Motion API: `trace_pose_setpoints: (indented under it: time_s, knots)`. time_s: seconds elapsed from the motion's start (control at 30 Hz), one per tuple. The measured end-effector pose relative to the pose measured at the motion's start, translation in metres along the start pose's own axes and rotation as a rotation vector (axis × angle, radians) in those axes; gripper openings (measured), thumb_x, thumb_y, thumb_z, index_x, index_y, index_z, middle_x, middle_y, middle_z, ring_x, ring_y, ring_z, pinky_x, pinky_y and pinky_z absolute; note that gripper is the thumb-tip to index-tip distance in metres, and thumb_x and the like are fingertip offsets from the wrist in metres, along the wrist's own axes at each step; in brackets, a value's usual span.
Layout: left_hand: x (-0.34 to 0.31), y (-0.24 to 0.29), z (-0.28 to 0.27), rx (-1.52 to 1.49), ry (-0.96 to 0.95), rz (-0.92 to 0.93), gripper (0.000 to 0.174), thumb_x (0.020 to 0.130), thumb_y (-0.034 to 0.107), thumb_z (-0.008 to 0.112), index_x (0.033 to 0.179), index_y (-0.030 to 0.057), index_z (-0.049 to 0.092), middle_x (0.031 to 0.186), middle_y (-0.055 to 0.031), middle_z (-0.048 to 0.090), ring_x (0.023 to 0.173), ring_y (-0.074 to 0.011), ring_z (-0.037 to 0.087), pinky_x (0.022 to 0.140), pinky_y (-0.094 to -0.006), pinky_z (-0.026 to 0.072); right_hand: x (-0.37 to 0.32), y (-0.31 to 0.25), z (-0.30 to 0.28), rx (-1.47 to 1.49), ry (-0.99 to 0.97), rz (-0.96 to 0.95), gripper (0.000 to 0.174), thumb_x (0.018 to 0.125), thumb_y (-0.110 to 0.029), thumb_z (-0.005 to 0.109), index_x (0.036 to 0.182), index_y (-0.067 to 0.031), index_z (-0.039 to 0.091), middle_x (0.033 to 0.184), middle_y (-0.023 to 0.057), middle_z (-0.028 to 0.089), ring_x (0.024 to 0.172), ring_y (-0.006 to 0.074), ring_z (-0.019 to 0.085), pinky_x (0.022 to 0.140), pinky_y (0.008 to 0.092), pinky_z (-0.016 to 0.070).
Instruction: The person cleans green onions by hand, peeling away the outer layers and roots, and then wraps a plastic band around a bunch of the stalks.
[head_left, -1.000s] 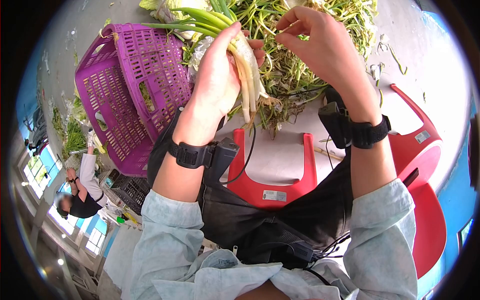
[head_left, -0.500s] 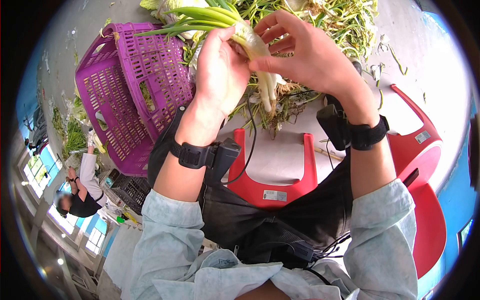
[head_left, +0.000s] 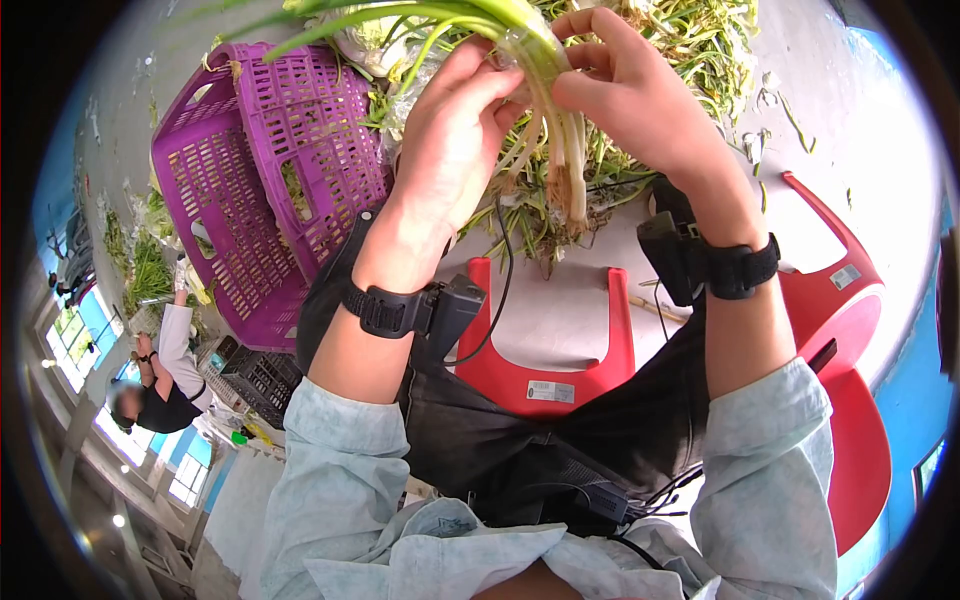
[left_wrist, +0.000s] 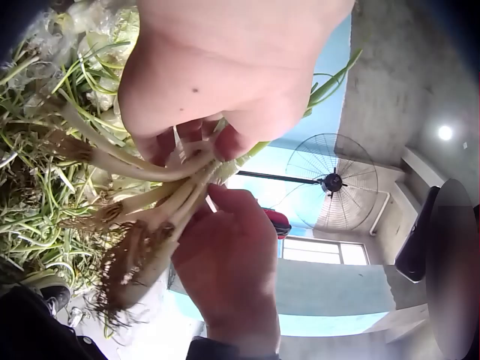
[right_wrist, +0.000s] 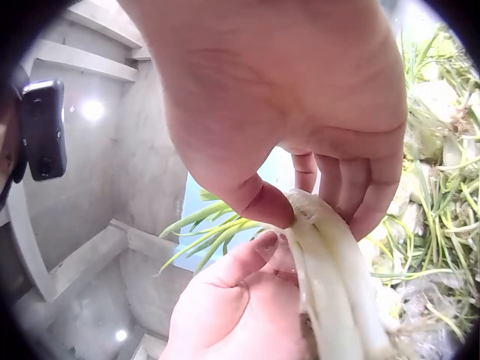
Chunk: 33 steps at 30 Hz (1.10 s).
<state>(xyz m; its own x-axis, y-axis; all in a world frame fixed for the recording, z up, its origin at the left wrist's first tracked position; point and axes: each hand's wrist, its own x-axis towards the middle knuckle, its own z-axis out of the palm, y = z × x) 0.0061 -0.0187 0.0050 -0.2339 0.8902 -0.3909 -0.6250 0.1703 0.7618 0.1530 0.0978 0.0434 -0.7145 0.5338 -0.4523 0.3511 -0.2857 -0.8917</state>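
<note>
Pile (head_left: pixel 680 50): loose green stalks and trimmings are lying heaped on the floor in front of the seated person, reaching past the top of the head view.
Basket (head_left: pixel 250 170): a purple slotted crate is sitting tilted at the person's left, its rim touching the edge of the pile.
Stool (head_left: pixel 545 360): a red plastic one is standing between the knees, just short of the pile.
Bunch (head_left: pixel 560 150): scallions are being held up in both hands over the near edge of the pile, with white stalks and rooty ends hanging down and green tops pointing away to the left.
Left hand (head_left: pixel 450 140): fingers are curling round the bunch where white turns green, gripping it.
Right hand (head_left: pixel 640 100): thumb and fingertips are pinching the white stalks from the other side, touching the left fingers.
</note>
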Motion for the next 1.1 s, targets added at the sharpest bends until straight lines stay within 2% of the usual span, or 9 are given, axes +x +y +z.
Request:
trace_pose_setpoints:
  time_s: [0.17,0.37,0.47,0.57,0.73,0.83,0.87,0.97,1.1]
  knots:
    - [0.001,0.001,-0.005,0.032,-0.021,-0.009,0.032,0.104,0.02,0.053,0.133,0.0059,0.058,0.13,-0.0047,0.062,0.121,-0.0168,0.056,0.106,-0.0389,0.0411,0.012,0.012,0.003,0.147,-0.032,0.091,0.033,0.098,-0.009,0.063,0.126,0.0025,0.05,0.103,0.0103,0.068,0.088,0.0128,0.061,0.075,0.0259,0.0488]
    - [0.002,-0.001,-0.014,-0.075,0.131,-0.063,0.022,0.103,0.019,0.057,0.12,0.0049,0.062,0.117,-0.0057,0.067,0.109,-0.014,0.061,0.1,-0.0346,0.0474,0.011,0.007,0.005,0.148,-0.003,0.11,0.034,0.098,-0.01,0.063,0.127,0.0029,0.05,0.102,0.0102,0.068,0.088,0.013,0.061,0.075,0.0256,0.0486]
    - [0.001,-0.003,-0.015,0.025,0.14,-0.07,0.029,0.103,0.021,0.059,0.125,0.003,0.061,0.115,-0.0066,0.067,0.106,-0.0159,0.062,0.098,-0.0352,0.0479,0.005,-0.006,0.005,0.071,0.018,0.118,0.037,0.097,-0.01,0.063,0.128,0.0034,0.05,0.102,0.0104,0.067,0.088,0.0136,0.061,0.075,0.0262,0.049]
    - [-0.001,-0.002,-0.009,0.068,0.158,-0.09,0.027,0.101,0.018,0.061,0.123,0.0016,0.062,0.114,-0.0081,0.068,0.104,-0.0173,0.063,0.097,-0.0335,0.0502,0.001,-0.007,0.0,0.032,-0.011,0.072,0.039,0.095,-0.01,0.062,0.129,0.004,0.05,0.102,0.0108,0.067,0.088,0.0144,0.061,0.076,0.0268,0.0495]
    - [-0.001,0.002,-0.011,-0.018,0.136,-0.114,0.023,0.102,0.009,0.059,0.123,-0.0012,0.059,0.113,-0.0107,0.068,0.103,-0.0189,0.066,0.095,-0.0337,0.054,-0.001,-0.003,0.001,0.011,0.009,0.009,0.039,0.094,-0.009,0.06,0.129,0.0046,0.05,0.101,0.0117,0.068,0.088,0.015,0.062,0.076,0.0274,0.05]
    - [-0.002,0.004,-0.009,-0.025,0.142,-0.124,0.023,0.102,0.006,0.058,0.123,-0.0025,0.058,0.115,-0.0126,0.067,0.103,-0.02,0.068,0.095,-0.0341,0.056,0.004,-0.015,0.006,-0.026,0.046,0.18,0.039,0.095,-0.01,0.061,0.129,0.0047,0.05,0.102,0.0122,0.068,0.089,0.015,0.062,0.076,0.0275,0.0503]
    - [-0.002,0.004,-0.008,-0.013,0.152,-0.126,0.023,0.101,0.006,0.058,0.123,-0.0027,0.058,0.115,-0.0129,0.067,0.104,-0.0204,0.068,0.095,-0.0342,0.0563,0.002,-0.014,0.004,-0.009,0.023,0.136,0.039,0.095,-0.01,0.061,0.129,0.0047,0.05,0.103,0.0122,0.068,0.09,0.015,0.062,0.077,0.0275,0.0503]
    - [-0.003,0.004,0.0,0.057,0.159,-0.095,0.026,0.101,0.007,0.061,0.125,-0.002,0.058,0.117,-0.012,0.067,0.104,-0.0191,0.068,0.094,-0.0333,0.0562,0.0,-0.007,0.0,0.028,-0.019,0.074,0.037,0.096,-0.009,0.06,0.129,0.0045,0.05,0.105,0.0123,0.068,0.091,0.0148,0.062,0.077,0.0273,0.0504]
    - [-0.003,0.003,-0.006,0.12,0.087,-0.121,0.026,0.102,0.011,0.063,0.126,0.001,0.062,0.118,-0.0067,0.066,0.103,-0.0141,0.064,0.094,-0.0316,0.0526,0.012,0.012,0.0,0.078,-0.058,0.095,0.035,0.097,-0.007,0.058,0.13,0.0041,0.049,0.107,0.012,0.068,0.092,0.0146,0.062,0.077,0.027,0.0503]
